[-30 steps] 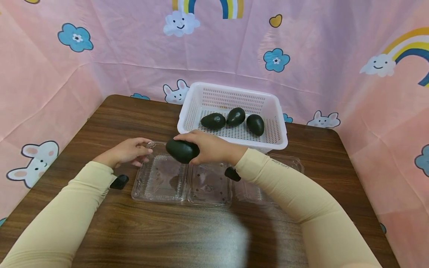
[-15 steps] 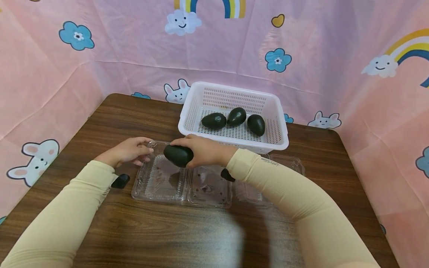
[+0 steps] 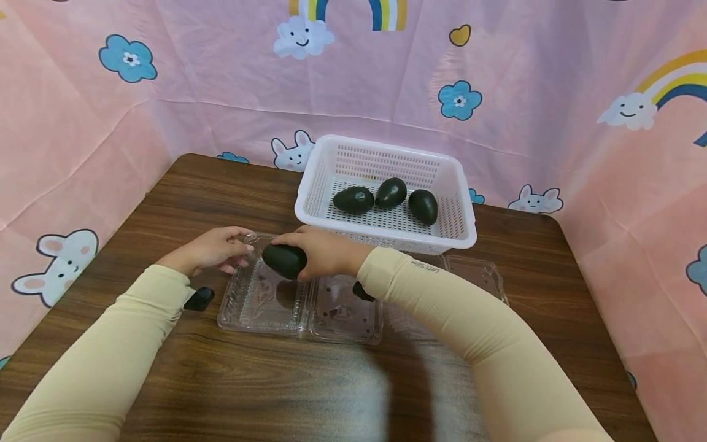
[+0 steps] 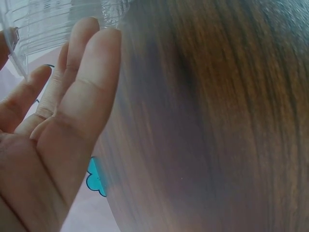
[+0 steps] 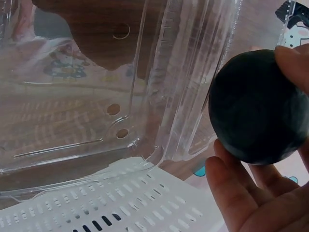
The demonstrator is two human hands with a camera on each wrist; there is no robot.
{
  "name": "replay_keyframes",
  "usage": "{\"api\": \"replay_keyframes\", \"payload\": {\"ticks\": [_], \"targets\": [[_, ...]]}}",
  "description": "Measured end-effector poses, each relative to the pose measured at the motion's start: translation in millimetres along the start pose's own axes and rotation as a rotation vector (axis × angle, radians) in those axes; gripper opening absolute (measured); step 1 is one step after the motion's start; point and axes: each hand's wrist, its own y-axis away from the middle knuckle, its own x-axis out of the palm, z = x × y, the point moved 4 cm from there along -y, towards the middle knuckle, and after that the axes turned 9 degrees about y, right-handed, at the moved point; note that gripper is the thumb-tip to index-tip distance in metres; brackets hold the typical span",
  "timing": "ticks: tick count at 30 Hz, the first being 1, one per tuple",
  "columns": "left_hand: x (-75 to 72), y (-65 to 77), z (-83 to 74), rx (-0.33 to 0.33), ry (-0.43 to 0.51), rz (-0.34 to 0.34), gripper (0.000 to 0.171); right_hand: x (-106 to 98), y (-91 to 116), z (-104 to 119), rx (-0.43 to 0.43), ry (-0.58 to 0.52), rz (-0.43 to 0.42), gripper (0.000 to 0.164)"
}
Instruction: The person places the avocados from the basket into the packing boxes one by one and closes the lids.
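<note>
In the head view, my right hand (image 3: 326, 250) grips a dark green avocado (image 3: 285, 260) above the left half of an open clear plastic clamshell container (image 3: 269, 324). In the right wrist view the avocado (image 5: 256, 106) is between thumb and fingers, beside the clear plastic wall. My left hand (image 3: 215, 250) is at the container's upper left edge. The left wrist view has the rim (image 4: 21, 63) between its fingertips, with the other fingers (image 4: 96, 72) fairly straight along the outside.
A white perforated basket (image 3: 386, 232) stands at the back, with three avocados (image 3: 353, 200) inside. Another clear plastic container (image 3: 479, 270) lies to the right, partly hidden by the right sleeve. The wooden table (image 3: 248, 380) is backed by a printed pink cloth (image 3: 232, 61).
My right hand has carried the avocado left and slightly nearer, over the container's left half. My left hand has stayed at the container's edge.
</note>
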Motion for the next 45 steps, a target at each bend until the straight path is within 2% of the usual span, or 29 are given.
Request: {"api": "replay_keyframes", "payload": {"ticks": [27,40,45], "targets": [[1.6,1.3,1.6,0.015,0.013,0.001,0.056,9,-19,3,0.037,0.026,0.052,0.078],[0.2,0.8,6.1,0.014,0.02,0.003,0.059,17,-27,5,0.038,0.109,0.069,0.078],[0.2,2.1,4.4,0.017,0.019,0.004,0.058,18,-28,7,0.014,0.129,0.07,0.078]]}}
